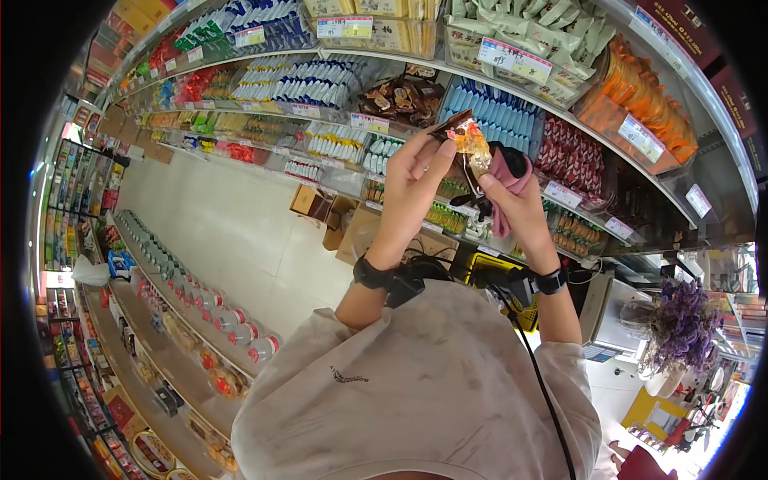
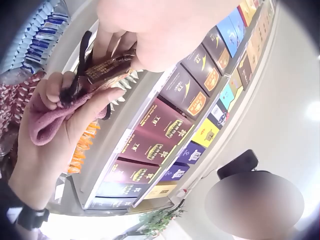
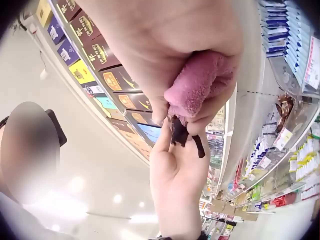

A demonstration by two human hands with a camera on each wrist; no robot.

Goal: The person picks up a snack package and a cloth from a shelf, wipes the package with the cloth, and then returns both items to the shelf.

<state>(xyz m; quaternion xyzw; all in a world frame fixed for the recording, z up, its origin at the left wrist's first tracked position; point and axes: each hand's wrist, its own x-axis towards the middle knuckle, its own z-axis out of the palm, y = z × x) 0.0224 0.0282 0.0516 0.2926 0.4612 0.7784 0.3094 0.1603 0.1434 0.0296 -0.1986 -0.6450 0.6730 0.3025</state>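
Observation:
Up against the snack shelves, a small shiny brown-and-gold snack packet (image 1: 474, 152) is stretched between both hands. My left hand (image 1: 412, 192) pinches its upper left end between thumb and fingers. The right hand (image 1: 524, 216) holds the packet's lower part under its thumb, and a folded pink fuzzy cloth (image 1: 508, 176) with a black part is tucked in the same palm. Fine print shows on the packet's brown back (image 2: 107, 71) in the left wrist view. From the right wrist, the pink cloth (image 3: 195, 85) fills the curled fingers, with a black strap end (image 3: 198, 146) hanging below.
Bins of wrapped snacks line the shelves, with brown packets (image 1: 404, 98) behind the left hand and orange ones (image 1: 644, 96) at right. A yellow basket (image 1: 524, 316) is below the right wrist. Cardboard boxes (image 1: 340, 220) stand on the floor; bottles (image 1: 232, 316) line a shelf at left.

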